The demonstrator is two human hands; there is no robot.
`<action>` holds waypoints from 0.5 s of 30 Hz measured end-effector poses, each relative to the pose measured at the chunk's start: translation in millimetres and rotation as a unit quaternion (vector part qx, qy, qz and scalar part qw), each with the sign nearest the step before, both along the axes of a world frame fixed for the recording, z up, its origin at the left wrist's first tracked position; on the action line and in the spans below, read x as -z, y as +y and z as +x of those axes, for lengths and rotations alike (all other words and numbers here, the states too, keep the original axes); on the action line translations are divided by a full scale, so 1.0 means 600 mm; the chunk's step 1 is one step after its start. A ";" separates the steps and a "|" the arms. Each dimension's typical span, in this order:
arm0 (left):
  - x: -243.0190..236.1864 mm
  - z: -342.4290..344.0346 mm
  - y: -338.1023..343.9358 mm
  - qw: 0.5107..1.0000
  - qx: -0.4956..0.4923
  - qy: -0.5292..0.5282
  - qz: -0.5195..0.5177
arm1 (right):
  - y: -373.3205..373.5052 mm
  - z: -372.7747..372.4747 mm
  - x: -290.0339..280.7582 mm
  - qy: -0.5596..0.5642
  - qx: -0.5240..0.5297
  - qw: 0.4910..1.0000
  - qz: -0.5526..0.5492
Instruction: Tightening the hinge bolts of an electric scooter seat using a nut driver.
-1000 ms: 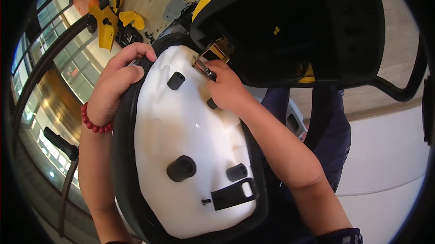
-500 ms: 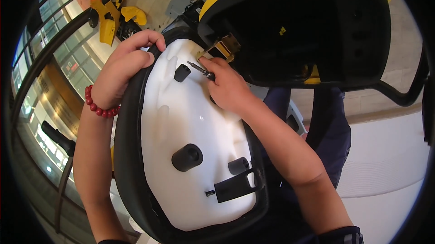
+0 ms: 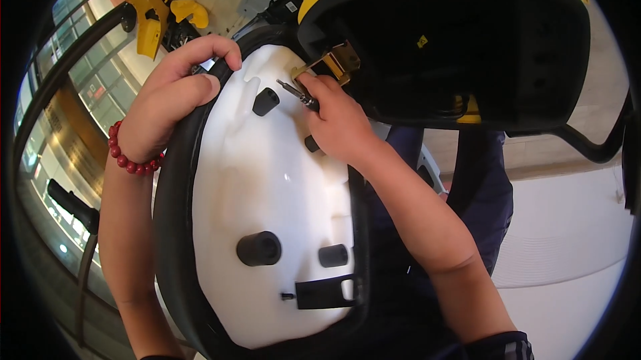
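My left hand (image 3: pixel 170 103) curls closed over the black rim of the white moulded panel (image 3: pixel 267 213) at its top edge. My right hand (image 3: pixel 337 123) pinches a small metal screwdriver bit (image 3: pixel 297 93) beside the brass bracket (image 3: pixel 334 63); its tip is hard to make out, and the yellow-edged black shell (image 3: pixel 454 33) hides what lies behind.
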State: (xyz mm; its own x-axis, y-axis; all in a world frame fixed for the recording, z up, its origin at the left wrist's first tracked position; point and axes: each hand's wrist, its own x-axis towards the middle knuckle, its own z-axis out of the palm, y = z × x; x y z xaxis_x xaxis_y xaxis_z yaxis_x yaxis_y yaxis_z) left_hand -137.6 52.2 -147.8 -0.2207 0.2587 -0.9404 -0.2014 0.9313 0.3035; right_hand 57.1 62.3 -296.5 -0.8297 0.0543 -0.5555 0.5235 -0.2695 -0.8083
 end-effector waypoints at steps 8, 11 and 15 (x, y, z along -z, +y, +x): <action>-0.003 -0.014 -0.055 0.998 -0.005 -0.003 0.055 | -0.020 -0.006 0.002 -0.019 0.032 0.999 0.005; -0.001 -0.022 -0.057 0.997 0.012 0.000 0.077 | -0.028 -0.008 0.000 -0.015 0.042 0.998 0.034; 0.006 -0.042 -0.073 0.996 0.030 -0.027 0.083 | -0.026 -0.016 -0.008 -0.041 0.024 0.996 0.073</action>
